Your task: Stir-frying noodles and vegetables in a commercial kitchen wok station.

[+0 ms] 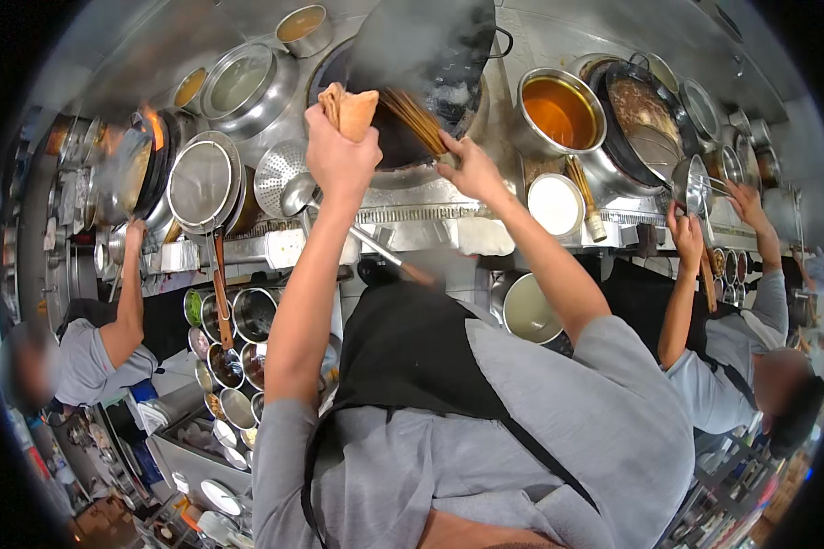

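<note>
My left hand [347, 154] grips a folded orange-brown cloth [350, 113] at the left rim of a black wok [463, 62]. The wok is tilted up over its burner well, and steam blurs its surface. Whether the cloth wraps a wok handle is hidden by my fingers. In my right hand [474, 168] is a bamboo wok brush [415, 123], its bristles pointing up and left into the wok. A loop handle [505, 42] sticks out at the wok's right side. Below my left hand lie a perforated skimmer [279, 175] and a steel ladle [298, 195].
Right of the wok stand a pot of orange oil [559, 113], a white-filled container [556, 204] and another bamboo brush [587, 199]. A mesh strainer [200, 182] rests at left. Co-workers [110, 357] [717, 364] stand both sides; flame [153, 127] rises at the left wok.
</note>
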Available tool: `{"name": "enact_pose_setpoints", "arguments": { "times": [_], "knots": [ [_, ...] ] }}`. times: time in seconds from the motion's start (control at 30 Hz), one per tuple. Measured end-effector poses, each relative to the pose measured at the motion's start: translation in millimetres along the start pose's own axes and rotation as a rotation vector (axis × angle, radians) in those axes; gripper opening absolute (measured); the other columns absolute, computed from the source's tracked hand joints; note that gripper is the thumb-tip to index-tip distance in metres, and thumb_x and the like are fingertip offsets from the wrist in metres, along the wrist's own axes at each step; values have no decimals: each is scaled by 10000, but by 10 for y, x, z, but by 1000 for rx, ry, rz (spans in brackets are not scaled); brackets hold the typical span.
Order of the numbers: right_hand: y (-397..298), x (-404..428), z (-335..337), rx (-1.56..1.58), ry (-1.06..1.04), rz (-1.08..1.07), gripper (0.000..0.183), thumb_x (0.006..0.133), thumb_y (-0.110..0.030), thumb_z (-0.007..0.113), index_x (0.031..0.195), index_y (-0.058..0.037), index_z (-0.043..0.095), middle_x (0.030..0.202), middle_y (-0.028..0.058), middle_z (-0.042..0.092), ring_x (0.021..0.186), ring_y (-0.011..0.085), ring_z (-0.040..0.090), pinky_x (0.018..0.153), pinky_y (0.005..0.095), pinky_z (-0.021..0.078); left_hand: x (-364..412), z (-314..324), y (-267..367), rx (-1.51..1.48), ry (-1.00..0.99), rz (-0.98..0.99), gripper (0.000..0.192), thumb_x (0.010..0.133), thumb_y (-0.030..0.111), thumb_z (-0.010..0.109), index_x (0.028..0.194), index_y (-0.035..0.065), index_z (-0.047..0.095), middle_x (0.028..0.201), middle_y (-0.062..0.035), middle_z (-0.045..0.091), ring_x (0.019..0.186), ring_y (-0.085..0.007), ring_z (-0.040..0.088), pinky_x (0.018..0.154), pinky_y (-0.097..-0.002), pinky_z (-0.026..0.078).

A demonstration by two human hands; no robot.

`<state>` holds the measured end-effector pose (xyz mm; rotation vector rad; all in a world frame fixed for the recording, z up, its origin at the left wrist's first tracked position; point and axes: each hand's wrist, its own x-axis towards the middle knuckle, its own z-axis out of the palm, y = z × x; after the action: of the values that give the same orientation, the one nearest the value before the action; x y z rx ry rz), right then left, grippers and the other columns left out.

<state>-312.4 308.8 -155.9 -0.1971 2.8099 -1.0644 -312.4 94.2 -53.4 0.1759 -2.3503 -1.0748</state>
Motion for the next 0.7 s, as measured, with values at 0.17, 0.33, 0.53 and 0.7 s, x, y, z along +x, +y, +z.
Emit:
{"name": "enact_pose_setpoints", "arguments": {
  "times": [0.17,0.33,0.53,0.7],
  "knots": [
    [903,24,336,-24,228,153,637,881,-368,635,1466,-277,402,1265,215,565,1113,401,581,918,458,476,58,-108,-543,-126,71,-202,546,709,129,717,1141,-10,413,975,-214,618,877,-379,637,797,-433,490],
    [1433,-517,729,53,464,296,634,876,-360,629,1446,-155,441,1196,273,584,1114,428,569,927,467,463,-112,92,-1414,-352,116,-415,518,718,92,672,1138,-47,403,974,-218,598,857,-321,623,812,-398,493],
    [821,-781,996,-324,329,116,411,860,-268,649,1192,-40,563,1134,235,582,1020,432,583,842,504,465,-594,726,-1947,-638,93,-813,600,705,106,671,1212,-44,386,1121,-176,536,998,-276,579,919,-377,461],
    [277,-706,1816,-257,-568,-102,389,817,-290,689,996,36,574,938,268,651,865,459,624,762,488,489,-579,1005,-1714,-678,80,-886,590,759,107,664,1224,-44,333,1068,-188,538,917,-264,618,789,-364,527]
  ]
}}
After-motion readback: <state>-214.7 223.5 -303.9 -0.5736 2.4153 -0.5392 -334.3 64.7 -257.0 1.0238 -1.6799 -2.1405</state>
